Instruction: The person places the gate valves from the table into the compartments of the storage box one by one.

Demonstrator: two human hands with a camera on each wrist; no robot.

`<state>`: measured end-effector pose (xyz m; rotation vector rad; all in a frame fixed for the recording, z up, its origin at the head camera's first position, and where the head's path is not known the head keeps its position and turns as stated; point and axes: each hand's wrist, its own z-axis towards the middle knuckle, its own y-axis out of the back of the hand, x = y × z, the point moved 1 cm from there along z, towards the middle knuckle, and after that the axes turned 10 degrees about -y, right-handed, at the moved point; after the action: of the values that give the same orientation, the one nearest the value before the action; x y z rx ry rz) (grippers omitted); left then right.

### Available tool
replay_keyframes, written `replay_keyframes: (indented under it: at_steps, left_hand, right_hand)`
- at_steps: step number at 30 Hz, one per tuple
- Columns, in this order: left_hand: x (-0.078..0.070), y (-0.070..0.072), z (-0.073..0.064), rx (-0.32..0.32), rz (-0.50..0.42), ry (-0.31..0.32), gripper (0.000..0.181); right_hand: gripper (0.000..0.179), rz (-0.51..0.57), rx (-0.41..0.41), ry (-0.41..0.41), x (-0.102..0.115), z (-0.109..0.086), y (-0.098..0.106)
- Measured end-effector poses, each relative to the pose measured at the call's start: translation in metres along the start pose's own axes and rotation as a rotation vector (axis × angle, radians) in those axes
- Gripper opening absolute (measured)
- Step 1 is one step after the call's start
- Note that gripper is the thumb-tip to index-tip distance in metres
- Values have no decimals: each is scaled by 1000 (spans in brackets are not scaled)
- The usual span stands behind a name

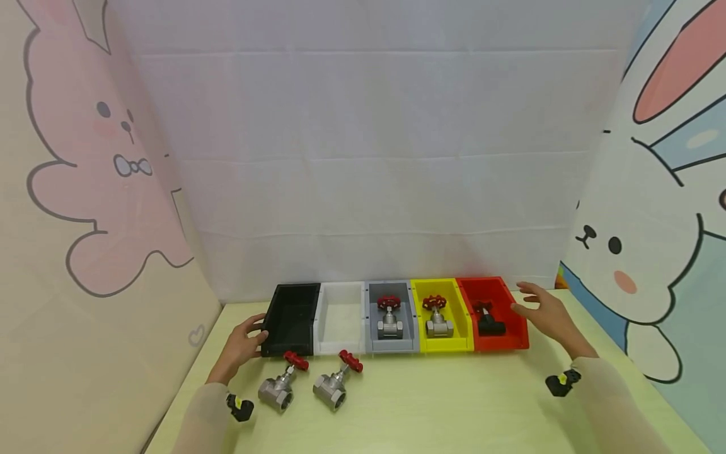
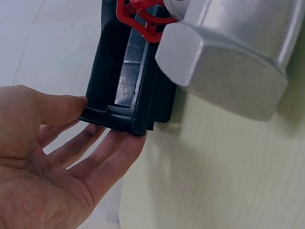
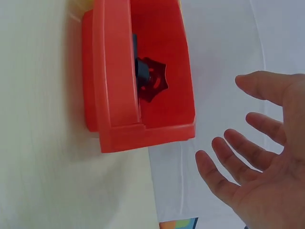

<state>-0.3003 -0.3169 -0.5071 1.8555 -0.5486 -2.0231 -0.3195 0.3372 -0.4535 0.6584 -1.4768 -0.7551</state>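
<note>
Left hand: grip narrowed, thumb and fingers astride the rim of a black, rectangular, open-topped plastic bin at its 9 o'clock side. Right hand: grip wide, fingers spread, holding nothing, just off the 3 o'clock side of a red bin of like shape. Twelve o'clock is toward the white back cloth.

The bins look light, stiff and smooth, perhaps slippery at the walls; the rims at the two ends of the row seem the best purchase. From the black bin toward 3 o'clock stand a white plastic bin, a grey plastic bin, a yellow plastic bin and the red one.

The grey bin holds a silver metal valve with a red handwheel; the yellow bin, a similar silver valve; the red bin, a black-bodied valve. On the pale desk, two loose silver valves with red handwheels lie at the black bin's 6 o'clock and 5 o'clock. These should be heavy, hard and sturdy, with the stem below the wheel the surest hold.

I can read no brand, label or writing.
</note>
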Motion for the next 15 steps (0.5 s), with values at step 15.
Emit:
replay_keyframes:
  at_steps: [15]
  left_hand:
    - [2,0,-1,2,22,7,53]
  right_hand:
    - [73,238,211,-133,-29,7,2]
